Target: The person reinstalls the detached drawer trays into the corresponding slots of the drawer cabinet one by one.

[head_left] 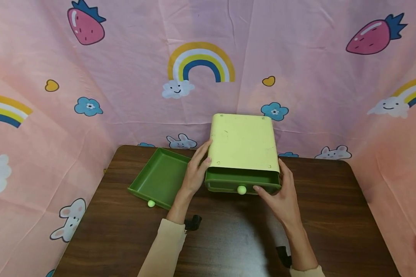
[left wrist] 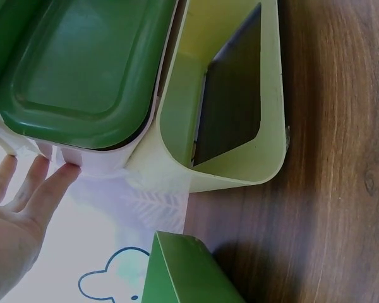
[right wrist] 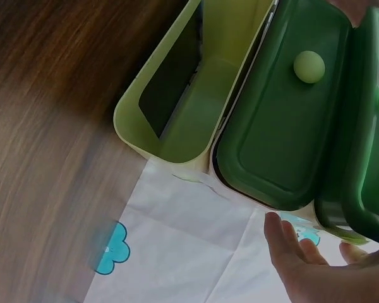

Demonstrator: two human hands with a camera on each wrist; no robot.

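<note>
A pale yellow drawer cabinet (head_left: 244,142) stands at the back of the table, between both hands. Its top green drawer (head_left: 223,184) is pulled part way out, with a round light-green knob (head_left: 241,190). Below it, a second green drawer (right wrist: 278,120) sits closed, and the lowest compartment (left wrist: 177,120) holds no drawer. My left hand (head_left: 194,173) touches the cabinet's left side with extended fingers. My right hand (head_left: 284,200) lays its fingers along the right side, its thumb against the top drawer's front, right of the knob. Neither palm wraps round anything.
A loose green drawer (head_left: 159,177) with its own knob (head_left: 151,203) lies on the brown wooden table (head_left: 225,234), left of the cabinet and partly behind the left hand. A printed pink cloth (head_left: 135,77) hangs round the back and sides.
</note>
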